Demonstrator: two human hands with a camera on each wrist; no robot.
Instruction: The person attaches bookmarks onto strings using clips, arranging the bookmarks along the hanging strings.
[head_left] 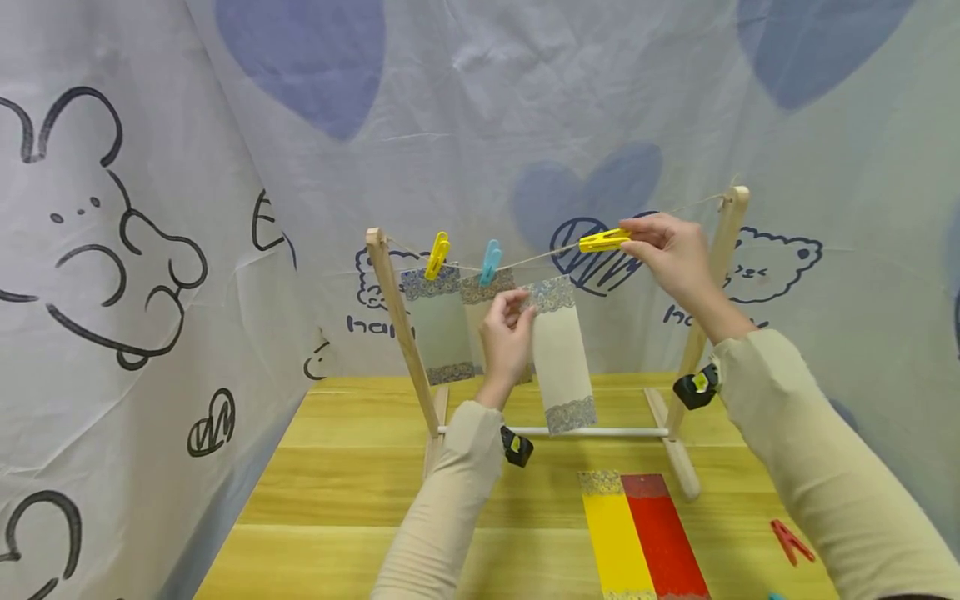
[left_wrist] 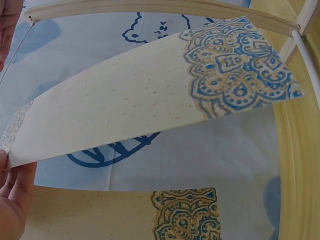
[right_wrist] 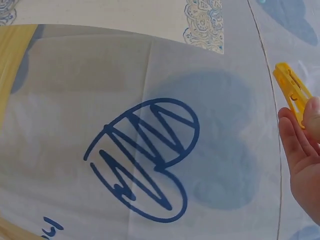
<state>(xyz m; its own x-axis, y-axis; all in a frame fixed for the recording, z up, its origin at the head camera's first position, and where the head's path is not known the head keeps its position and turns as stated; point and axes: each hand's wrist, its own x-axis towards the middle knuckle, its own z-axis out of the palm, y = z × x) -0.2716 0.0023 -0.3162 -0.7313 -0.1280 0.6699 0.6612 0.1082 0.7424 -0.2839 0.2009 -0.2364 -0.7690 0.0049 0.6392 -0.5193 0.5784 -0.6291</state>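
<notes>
My left hand [head_left: 507, 340] pinches a cream paper card [head_left: 564, 354] with patterned bands at both ends by its upper left edge. The card hangs tilted just below the string [head_left: 528, 257]. At the string's right part, my right hand [head_left: 671, 254] pinches a yellow clothespin [head_left: 602, 241] between thumb and fingers. In the right wrist view the yellow clothespin [right_wrist: 291, 90] points toward the string and stands apart from the card. A second yellow clothespin [head_left: 437, 256] holds a pale green card [head_left: 438, 333]; a blue clothespin [head_left: 491, 262] holds a beige card [head_left: 476, 321], partly hidden by my left hand.
Two wooden posts, left [head_left: 401, 321] and right [head_left: 726, 242], carry the string, with a white rod [head_left: 607, 432] between them low down. Yellow card [head_left: 617, 533] and red card [head_left: 664, 533] lie on the wooden table [head_left: 322, 492]. A red clothespin [head_left: 792, 542] lies at right.
</notes>
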